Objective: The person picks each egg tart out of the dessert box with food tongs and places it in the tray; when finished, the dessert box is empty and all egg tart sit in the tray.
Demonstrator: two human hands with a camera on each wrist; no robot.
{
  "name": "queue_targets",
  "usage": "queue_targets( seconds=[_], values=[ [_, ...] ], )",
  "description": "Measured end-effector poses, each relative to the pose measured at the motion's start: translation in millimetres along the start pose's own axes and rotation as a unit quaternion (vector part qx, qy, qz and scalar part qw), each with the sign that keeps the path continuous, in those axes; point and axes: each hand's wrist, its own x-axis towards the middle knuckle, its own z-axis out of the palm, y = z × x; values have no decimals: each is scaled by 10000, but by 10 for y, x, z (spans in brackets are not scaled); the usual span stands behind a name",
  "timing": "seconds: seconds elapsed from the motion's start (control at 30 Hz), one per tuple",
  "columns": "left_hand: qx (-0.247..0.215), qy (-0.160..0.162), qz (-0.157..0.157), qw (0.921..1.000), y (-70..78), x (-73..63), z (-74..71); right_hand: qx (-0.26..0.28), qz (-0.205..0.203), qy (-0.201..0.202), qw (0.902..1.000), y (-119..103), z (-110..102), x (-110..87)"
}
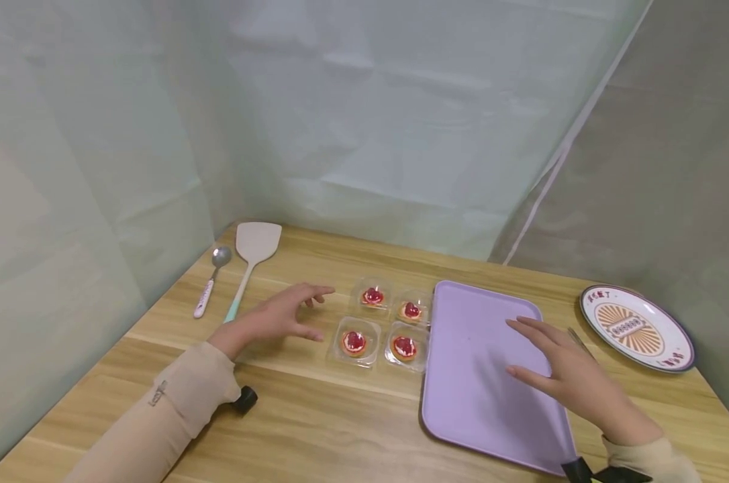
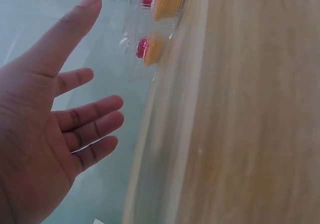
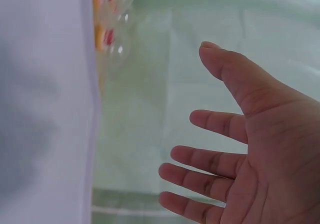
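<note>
My left hand (image 1: 280,312) hovers over the table with fingers spread and nothing in its grasp, just left of the clear plastic boxes. Each box holds a small tart with red topping: a near-left tart (image 1: 354,343), a near-right tart (image 1: 404,347), a far-left tart (image 1: 373,296) and a far-right tart (image 1: 411,311). Above the right side of a purple tray (image 1: 479,382) floats my right hand (image 1: 566,372), also bare, its thumb and fingers apart. The left wrist view shows an empty palm (image 2: 35,129) beside two boxed tarts. Past the tray's edge, the right wrist view catches part of the boxes.
At the far left lie a spoon (image 1: 212,282) and a white-headed spatula (image 1: 257,243) with a mint handle. A patterned plate (image 1: 666,335) sits at the right, with a thin metal utensil (image 1: 580,342) partly hidden behind my right hand. Pale curtains (image 1: 364,121) close off the table's back and sides.
</note>
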Motion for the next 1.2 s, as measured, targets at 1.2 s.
queue_targets(
  seconds=[1.2],
  values=[
    [-1311, -559, 188, 9896, 17, 18, 303, 71, -1402, -338, 9895, -976, 474, 890]
  ],
)
